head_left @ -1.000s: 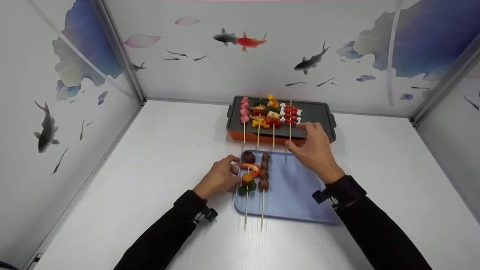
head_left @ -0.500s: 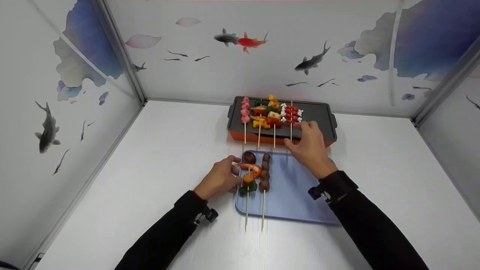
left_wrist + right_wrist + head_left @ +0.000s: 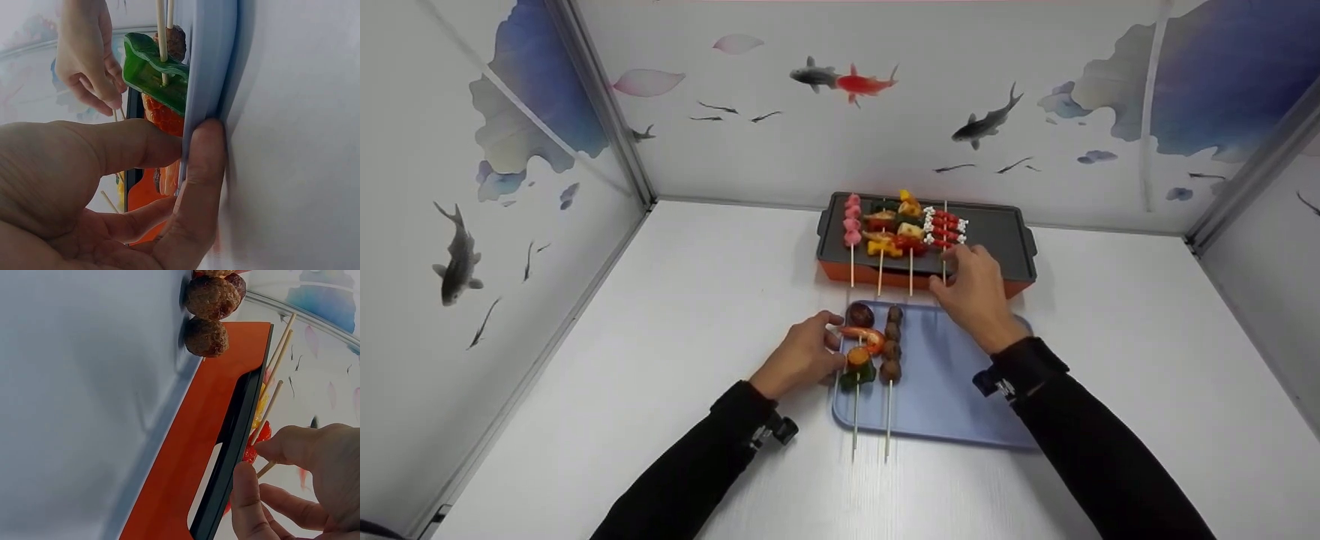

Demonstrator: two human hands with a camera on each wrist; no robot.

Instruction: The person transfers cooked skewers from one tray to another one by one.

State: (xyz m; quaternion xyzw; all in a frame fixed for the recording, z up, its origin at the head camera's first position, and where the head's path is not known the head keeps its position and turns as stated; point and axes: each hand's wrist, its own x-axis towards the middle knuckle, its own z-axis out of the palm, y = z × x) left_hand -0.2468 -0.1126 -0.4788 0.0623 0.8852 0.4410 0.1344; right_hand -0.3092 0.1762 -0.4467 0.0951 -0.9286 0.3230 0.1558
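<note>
Blue, the tray (image 3: 937, 409) was pinched at its left edge by the left hand (image 3: 802, 352), thumb and fingers on either side of the rim. The right hand (image 3: 979, 296) was over the near edge of the black-topped orange grill (image 3: 997, 232), thumb and forefinger slightly parted about the stick of the red-and-white skewer (image 3: 946, 229); whether they touched it, I could not tell. Four skewers lay on the grill: one pink skewer (image 3: 852, 221) by its left edge, two mixed skewers (image 3: 883, 245), then the single red-and-white one. The tray carried two: a prawn skewer (image 3: 858, 358) near its left edge and, just beside it, a meatball skewer (image 3: 892, 349) of four balls, both sticks jutting past the near edge.
</note>
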